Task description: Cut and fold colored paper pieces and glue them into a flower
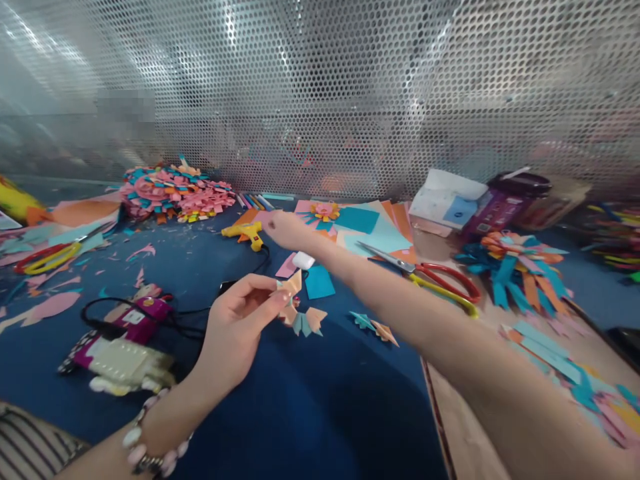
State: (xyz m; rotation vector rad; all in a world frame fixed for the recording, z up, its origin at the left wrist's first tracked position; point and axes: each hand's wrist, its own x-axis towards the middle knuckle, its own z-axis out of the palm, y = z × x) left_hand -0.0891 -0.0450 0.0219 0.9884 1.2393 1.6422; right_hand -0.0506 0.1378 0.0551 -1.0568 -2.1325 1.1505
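The blue counter point(300, 413) fills the lower middle, and a heap of paper shapes point(173, 193) sits at upper left. The left hand point(233, 330), left of centre, is closed in a pinch; the right hand point(287, 231), above it, hides its fingers, so their state cannot be told. Scissors point(407, 267) lie right of centre, the yellow glue gun point(250, 231) just beside the right hand. Near mid-frame, the left thumb and fingertips clamp the peach-and-teal folded paper point(315, 319)

right arm point(400, 303) outstretched (left hand point(233, 327) in a fingertip pinch)

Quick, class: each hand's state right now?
Left hand: closed, fingers pinching folded paper.
Right hand: near the yellow glue gun; open or closed can't be told.
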